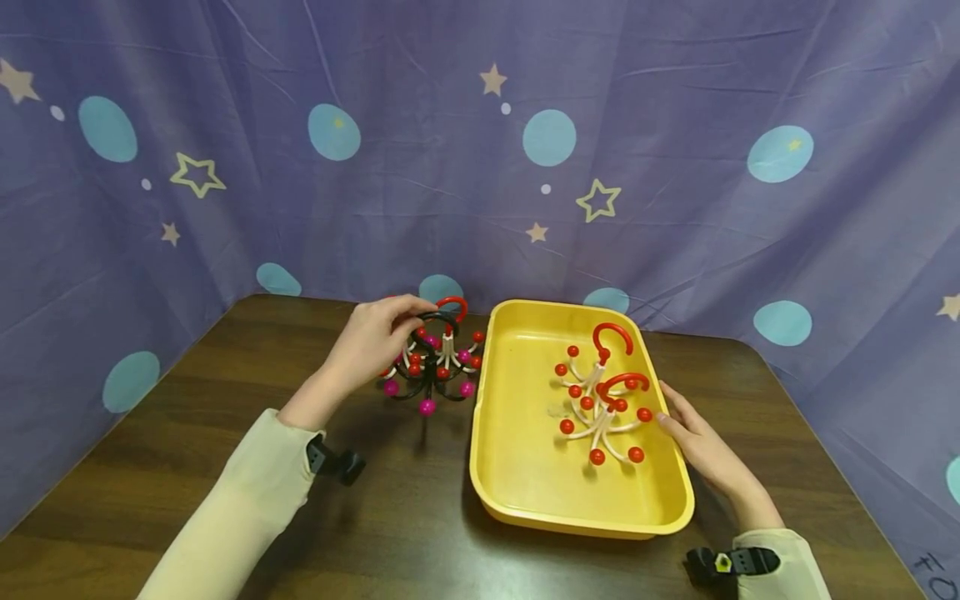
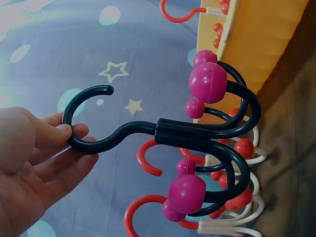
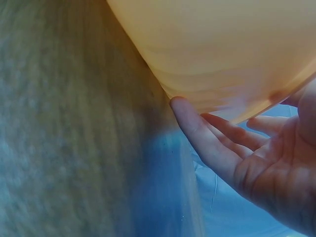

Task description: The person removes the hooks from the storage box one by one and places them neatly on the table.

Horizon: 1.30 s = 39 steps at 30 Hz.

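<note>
My left hand (image 1: 363,343) pinches the curved top of a black multi-arm hanging hook (image 2: 185,131) between thumb and fingers. Its stem points down, and magenta balls (image 2: 207,82) cap its arms. This hook hangs left of a yellow tray (image 1: 517,492), overlapping other hooks in the head view. Inside the tray's right half are two white hanging hooks (image 1: 602,423) with red tops and red ball tips. My right hand (image 1: 701,442) holds the tray's right side, thumb over the rim and fingers (image 3: 197,126) along the outer wall.
More red-and-white hanging hooks (image 1: 447,343) stand behind the black one, just left of the tray. Everything is on a brown wooden table (image 1: 375,533). A purple curtain (image 1: 450,167) with stars and dots rises behind the table and along its sides.
</note>
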Motion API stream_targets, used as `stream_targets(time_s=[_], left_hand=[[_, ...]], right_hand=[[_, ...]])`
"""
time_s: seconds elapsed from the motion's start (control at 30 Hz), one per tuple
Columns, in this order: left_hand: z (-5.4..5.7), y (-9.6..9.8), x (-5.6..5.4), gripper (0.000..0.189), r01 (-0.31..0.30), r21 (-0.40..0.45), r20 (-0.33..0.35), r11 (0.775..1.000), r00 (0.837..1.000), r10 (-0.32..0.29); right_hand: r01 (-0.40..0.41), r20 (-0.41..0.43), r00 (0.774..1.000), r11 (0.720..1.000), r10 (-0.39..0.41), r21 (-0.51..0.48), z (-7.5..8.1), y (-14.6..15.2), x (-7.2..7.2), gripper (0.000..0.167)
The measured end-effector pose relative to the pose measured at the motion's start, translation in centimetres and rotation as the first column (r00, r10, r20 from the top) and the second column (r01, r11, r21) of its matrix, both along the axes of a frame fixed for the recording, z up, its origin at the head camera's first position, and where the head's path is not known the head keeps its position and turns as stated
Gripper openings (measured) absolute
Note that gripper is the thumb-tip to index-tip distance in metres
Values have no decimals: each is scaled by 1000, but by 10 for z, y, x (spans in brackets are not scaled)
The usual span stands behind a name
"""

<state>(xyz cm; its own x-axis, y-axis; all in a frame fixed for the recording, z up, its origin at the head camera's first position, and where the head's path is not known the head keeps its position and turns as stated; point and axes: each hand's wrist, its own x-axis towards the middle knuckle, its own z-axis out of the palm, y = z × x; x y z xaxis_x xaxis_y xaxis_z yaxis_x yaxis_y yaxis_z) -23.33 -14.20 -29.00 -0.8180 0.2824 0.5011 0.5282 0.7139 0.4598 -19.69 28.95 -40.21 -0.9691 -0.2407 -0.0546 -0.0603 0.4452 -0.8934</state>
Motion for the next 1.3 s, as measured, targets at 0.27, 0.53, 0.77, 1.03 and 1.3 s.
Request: stream_targets(time_s=[0.27, 0.53, 0.77, 1.03, 1.3], left_hand=[[-11, -2, -2, 21, 10, 9, 14, 1000, 1000, -10], [-25, -2, -7, 22, 16, 15, 42, 1000, 999, -17], [-35, -4, -11, 21, 3, 37, 55, 999, 998, -5], [-47, -4, -15, 21, -17, 68, 77, 998, 997, 12], [-52, -5, -18, 20, -30, 101, 37, 994, 999, 26]], right_hand=[[8, -5, 1000, 1000, -8, 19, 1, -1, 0, 62], [-1, -5, 1000, 1000, 1, 11, 0, 1, 0, 63], [16, 13, 1000, 1000, -16, 14, 0, 1, -1, 64], [15, 6, 1000, 1000, -15, 8, 0, 1, -1, 63], [8, 10, 1000, 1000, -8, -2, -2, 1, -1, 65]])
